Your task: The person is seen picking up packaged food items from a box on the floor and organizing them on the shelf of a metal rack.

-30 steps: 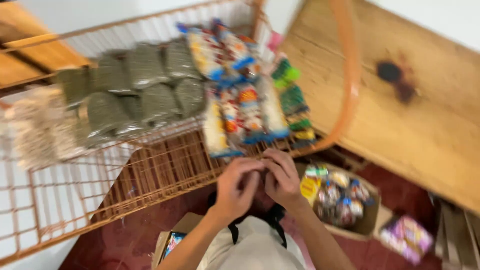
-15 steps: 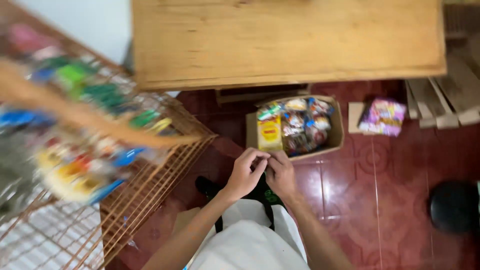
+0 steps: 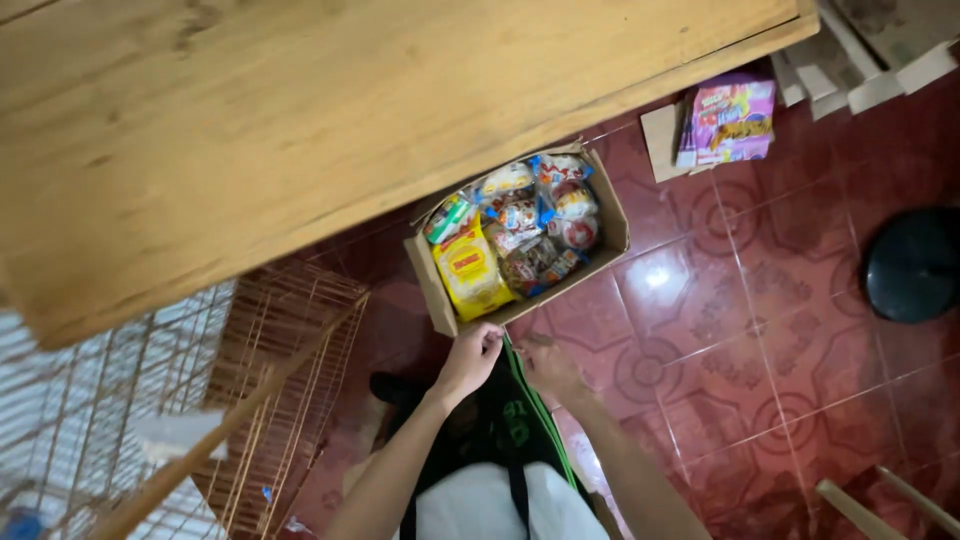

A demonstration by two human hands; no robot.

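The left hand (image 3: 468, 358) and right hand (image 3: 548, 366), pressed together half a second ago, have now drawn slightly apart. Each has its fingers curled, pinching the dark green-edged strap (image 3: 520, 385) between them; how firm the pinch is cannot be told. Just beyond, the cardboard box (image 3: 437, 290) of snack packets now sits closer under the wooden table (image 3: 300, 130). The wire rack (image 3: 290, 330) has slid down-left.
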